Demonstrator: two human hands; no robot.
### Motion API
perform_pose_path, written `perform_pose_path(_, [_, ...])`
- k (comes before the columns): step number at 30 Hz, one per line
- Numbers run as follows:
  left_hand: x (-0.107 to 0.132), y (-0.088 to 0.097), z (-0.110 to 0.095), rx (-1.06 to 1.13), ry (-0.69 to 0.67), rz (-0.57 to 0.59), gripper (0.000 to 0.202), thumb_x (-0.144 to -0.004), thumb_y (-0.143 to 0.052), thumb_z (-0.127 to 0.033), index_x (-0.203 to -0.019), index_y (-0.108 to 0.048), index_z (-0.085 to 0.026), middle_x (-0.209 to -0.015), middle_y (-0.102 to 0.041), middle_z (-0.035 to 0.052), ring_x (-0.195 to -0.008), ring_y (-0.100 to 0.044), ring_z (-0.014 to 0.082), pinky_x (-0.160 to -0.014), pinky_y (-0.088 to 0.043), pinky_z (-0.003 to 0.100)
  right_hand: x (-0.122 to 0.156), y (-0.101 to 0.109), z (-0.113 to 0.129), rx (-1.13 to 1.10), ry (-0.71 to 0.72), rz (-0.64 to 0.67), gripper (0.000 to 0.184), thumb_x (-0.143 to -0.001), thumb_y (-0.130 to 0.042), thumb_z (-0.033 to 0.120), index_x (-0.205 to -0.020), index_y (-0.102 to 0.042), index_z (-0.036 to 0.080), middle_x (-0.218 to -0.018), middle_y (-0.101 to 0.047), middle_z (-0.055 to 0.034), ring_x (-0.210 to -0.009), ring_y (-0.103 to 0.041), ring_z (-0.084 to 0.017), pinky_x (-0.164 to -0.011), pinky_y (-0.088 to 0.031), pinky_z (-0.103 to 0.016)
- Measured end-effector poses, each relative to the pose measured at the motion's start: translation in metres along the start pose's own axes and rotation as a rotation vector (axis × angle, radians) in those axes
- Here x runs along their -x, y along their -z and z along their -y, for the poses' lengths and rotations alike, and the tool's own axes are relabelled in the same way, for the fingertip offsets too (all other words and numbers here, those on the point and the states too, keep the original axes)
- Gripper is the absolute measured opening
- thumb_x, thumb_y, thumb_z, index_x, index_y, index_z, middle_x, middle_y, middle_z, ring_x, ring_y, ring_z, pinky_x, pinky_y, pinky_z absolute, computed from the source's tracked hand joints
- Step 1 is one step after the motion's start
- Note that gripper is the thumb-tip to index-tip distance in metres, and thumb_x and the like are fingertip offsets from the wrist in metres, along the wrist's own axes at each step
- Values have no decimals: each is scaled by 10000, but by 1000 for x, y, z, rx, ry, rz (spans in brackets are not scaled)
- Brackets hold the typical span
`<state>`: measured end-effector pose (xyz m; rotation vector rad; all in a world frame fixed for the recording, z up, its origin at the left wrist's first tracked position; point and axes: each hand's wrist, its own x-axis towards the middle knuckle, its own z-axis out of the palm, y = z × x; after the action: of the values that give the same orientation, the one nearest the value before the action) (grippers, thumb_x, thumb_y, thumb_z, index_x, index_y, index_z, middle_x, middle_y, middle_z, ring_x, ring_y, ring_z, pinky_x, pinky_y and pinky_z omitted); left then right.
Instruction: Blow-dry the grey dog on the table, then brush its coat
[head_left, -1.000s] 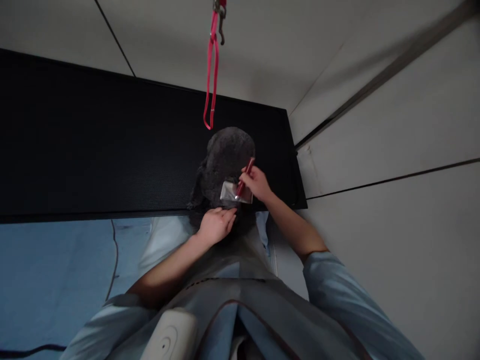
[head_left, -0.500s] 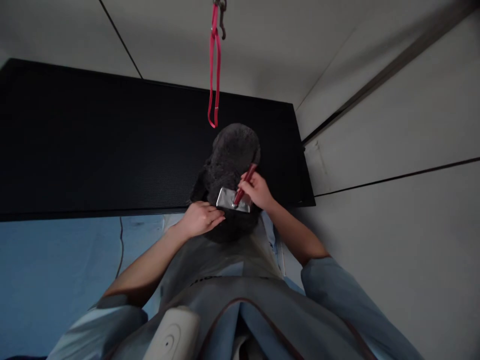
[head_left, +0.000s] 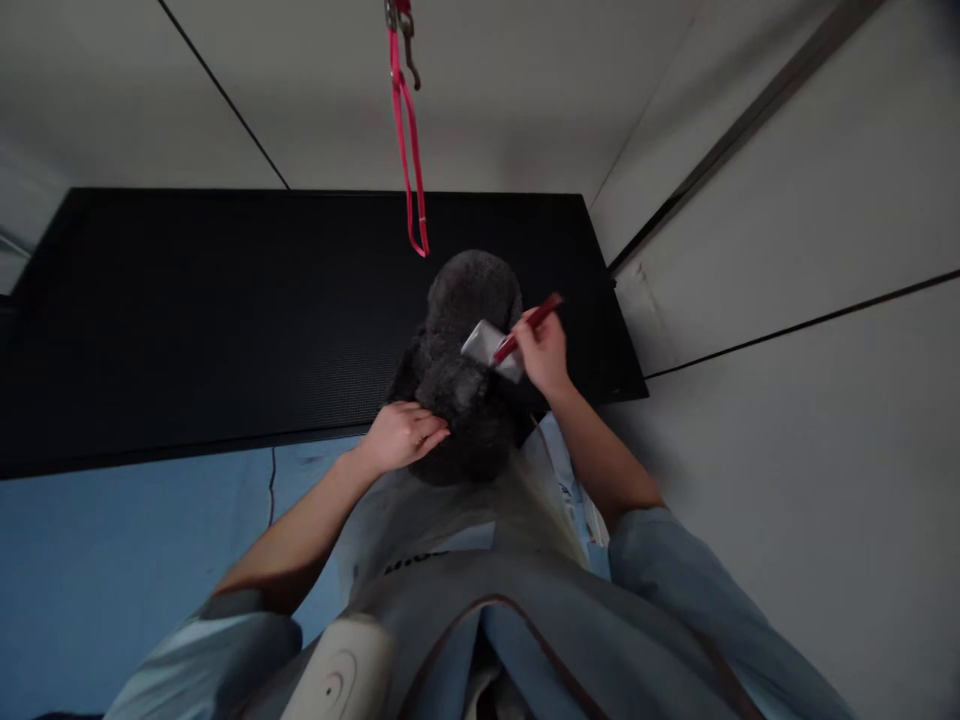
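Observation:
A dark grey, curly-coated dog (head_left: pixel 472 295) is at the front edge of the black table, its near end against my apron. In my right hand (head_left: pixel 546 355) is a slicker brush (head_left: pixel 486 343) with a red handle and a flat, silvery rectangular head. The brush head lies over the right side of the dog's back; its pin side is hidden. My left hand (head_left: pixel 407 435) grips the dog at its near left side, fingers bent together into the coat. The dog's face cannot be made out.
The black table (head_left: pixel 225 300) has a ribbed top and stretches to the left. A pink loop leash (head_left: pixel 411 150) hangs from a metal hook above the dog. Pale walls (head_left: pixel 787 450) stand behind and to the right. A white device (head_left: pixel 341 665) is at my apron's lower left.
My right hand has carried the slicker brush up and to the right along the dog, and its handle lies flatter. My left hand keeps its hold. The view has turned slightly.

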<state>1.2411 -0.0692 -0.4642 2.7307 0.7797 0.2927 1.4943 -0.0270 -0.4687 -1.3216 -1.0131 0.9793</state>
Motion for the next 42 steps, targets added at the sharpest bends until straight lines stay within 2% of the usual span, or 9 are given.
perform_pose_path(7, [8, -21, -6, 20, 65, -133, 299, -916, -434, -359, -915, -674, -180, -703, -627, 48, -660, -550, 139, -630, -411, 262, 5, 6, -8, 15, -86, -111, 239, -765, -574, 371, -933, -486, 225, -765, -566, 20, -683, -591, -124, -659, -504, -273])
perform_pose_path(11, [14, -42, -26, 36, 147, -153, 300, -905, -454, -365, -1013, -656, -171, -773, -623, 73, -723, -568, 164, -652, -421, 274, 14, 9, -10, -14, -222, 149, 271, -717, -630, 390, -873, -505, 207, -704, -554, 23, -624, -571, -123, -588, -485, -259])
perform_pose_path(15, [9, -58, -36, 44, 181, -69, 301, -918, -381, -243, -1004, -659, -167, -716, -604, 68, -695, -568, 160, -635, -411, 266, 21, 16, -9, -43, -169, -175, 240, -770, -552, 413, -886, -480, 216, -706, -539, 30, -631, -556, -109, -590, -470, -239])
perform_pose_path(19, [6, -77, -38, 23, 119, -77, 282, -901, -402, -226, -961, -672, -171, -694, -611, 63, -663, -563, 161, -610, -401, 270, 27, 25, -20, 35, -173, 152, 236, -722, -627, 355, -868, -517, 206, -688, -552, 34, -620, -563, -119, -600, -481, -257])
perform_pose_path(24, [21, -100, -42, -20, 36, -235, 252, -896, -433, -217, -933, -678, -169, -616, -569, 34, -602, -521, 149, -575, -373, 266, 36, 32, -40, 25, -19, -236, 217, -797, -536, 403, -903, -487, 221, -748, -546, 28, -670, -569, -112, -653, -481, -261])
perform_pose_path(28, [35, -104, -51, -24, 45, -339, 203, -871, -524, -283, -945, -670, -164, -649, -569, 38, -622, -502, 158, -592, -372, 276, 56, 21, -48, -5, -137, 131, 266, -743, -606, 418, -878, -508, 211, -700, -553, 31, -610, -563, -114, -594, -473, -257])
perform_pose_path(32, [45, -102, -58, 25, 76, -389, 178, -856, -557, -272, -957, -655, -162, -674, -574, 37, -637, -497, 157, -594, -375, 275, 68, 17, -47, -58, -79, -251, 260, -780, -546, 449, -904, -485, 229, -722, -555, 33, -642, -568, -108, -614, -474, -249])
perform_pose_path(36, [54, -104, -56, 118, 65, -444, 138, -856, -548, -224, -946, -639, -171, -729, -593, 38, -662, -507, 146, -628, -405, 269, 86, 12, -46, -86, -171, 43, 290, -717, -642, 407, -888, -506, 217, -693, -575, 37, -609, -575, -109, -593, -482, -252])
perform_pose_path(42, [62, -110, -59, 107, 210, -512, 231, -794, -629, -332, -973, -637, -185, -917, -572, 96, -909, -528, 225, -772, -436, 347, 110, 2, -49, -161, -183, -154, 304, -728, -628, 399, -939, -492, 228, -699, -572, 45, -596, -574, -99, -578, -478, -240])
